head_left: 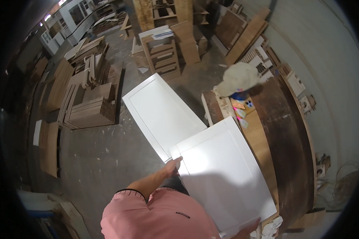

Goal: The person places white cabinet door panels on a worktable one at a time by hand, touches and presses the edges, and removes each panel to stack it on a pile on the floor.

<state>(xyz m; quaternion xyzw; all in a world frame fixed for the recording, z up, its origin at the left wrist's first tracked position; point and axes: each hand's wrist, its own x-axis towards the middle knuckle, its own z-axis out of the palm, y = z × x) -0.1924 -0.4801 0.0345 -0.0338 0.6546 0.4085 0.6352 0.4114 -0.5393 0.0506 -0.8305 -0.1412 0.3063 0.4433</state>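
A white panel with a framed border, like a cabinet door (pixel 227 159), lies tilted across in front of me. My left hand (pixel 173 166) grips its left edge near the corner, thumb on the face and the other fingers hidden. At its near right edge is my right hand (pixel 248 230), closed around the border and partly covered by the panel. A second white panel (pixel 161 113) of the same look extends away to the left, its near end overlapped by the first. What supports that second panel is hidden.
To the right stands a workbench (pixel 291 151) with a dark brown top; a pale cap (pixel 240 77) and small packets (pixel 240 112) sit at its far end. Stacked wooden boards (pixel 93 107) occupy the left floor. A slatted wooden frame (pixel 161 55) stands ahead.
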